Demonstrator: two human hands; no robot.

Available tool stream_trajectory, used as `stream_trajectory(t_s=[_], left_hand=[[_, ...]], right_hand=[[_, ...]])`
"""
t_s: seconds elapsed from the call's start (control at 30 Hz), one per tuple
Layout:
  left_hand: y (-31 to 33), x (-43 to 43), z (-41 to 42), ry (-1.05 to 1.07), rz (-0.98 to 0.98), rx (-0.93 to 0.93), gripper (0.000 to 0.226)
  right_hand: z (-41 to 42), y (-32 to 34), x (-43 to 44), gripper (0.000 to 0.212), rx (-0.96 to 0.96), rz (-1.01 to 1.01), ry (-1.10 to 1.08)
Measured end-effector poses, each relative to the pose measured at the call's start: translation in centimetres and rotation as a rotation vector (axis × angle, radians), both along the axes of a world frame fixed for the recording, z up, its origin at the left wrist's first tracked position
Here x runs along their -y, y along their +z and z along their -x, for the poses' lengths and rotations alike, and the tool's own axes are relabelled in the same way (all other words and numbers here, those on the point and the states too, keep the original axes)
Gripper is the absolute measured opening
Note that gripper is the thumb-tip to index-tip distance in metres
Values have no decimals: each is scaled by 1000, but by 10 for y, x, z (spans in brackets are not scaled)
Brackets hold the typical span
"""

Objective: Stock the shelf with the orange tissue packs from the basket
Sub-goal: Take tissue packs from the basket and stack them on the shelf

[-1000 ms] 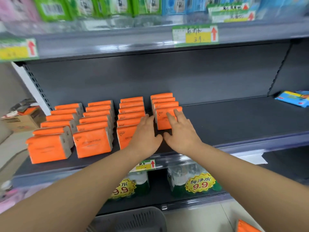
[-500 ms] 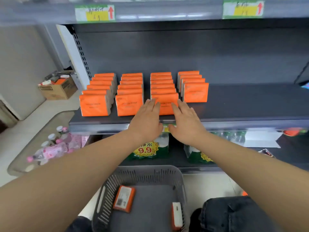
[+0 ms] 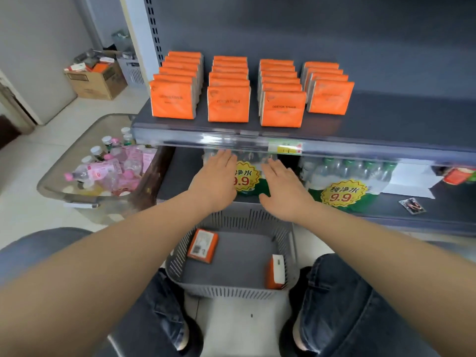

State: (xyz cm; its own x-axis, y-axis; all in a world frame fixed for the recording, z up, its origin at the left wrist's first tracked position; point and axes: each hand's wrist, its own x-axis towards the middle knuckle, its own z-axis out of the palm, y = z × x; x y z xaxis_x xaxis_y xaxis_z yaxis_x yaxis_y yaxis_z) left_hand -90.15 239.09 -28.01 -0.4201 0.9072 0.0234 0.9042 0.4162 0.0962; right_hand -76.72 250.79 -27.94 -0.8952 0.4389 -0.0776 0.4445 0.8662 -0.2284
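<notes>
The left hand and right hand, flat and empty, had dropped from the shelf toward the basket, where two packs remained

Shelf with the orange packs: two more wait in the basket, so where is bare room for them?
Bare shelf board runs right of the fourth row, and a strip lies between that row's front pack and the shelf lip. The three left rows reach nearly to the lip: crowded.
</notes>
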Motion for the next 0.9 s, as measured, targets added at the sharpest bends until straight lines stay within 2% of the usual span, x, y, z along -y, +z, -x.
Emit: stream_trajectory(t_s=[0.3,0.53,0.9], left_hand=[[-71,34,1,57,182,61,74],[-131,42,1,100,306,124,84],[-208,49,19,132,512,191,76]], right_hand=[[-10,-58,22,72,150,30,69],[-17,-102,18,75,289,84,130],[-25,-175,12,71,527,99,190]])
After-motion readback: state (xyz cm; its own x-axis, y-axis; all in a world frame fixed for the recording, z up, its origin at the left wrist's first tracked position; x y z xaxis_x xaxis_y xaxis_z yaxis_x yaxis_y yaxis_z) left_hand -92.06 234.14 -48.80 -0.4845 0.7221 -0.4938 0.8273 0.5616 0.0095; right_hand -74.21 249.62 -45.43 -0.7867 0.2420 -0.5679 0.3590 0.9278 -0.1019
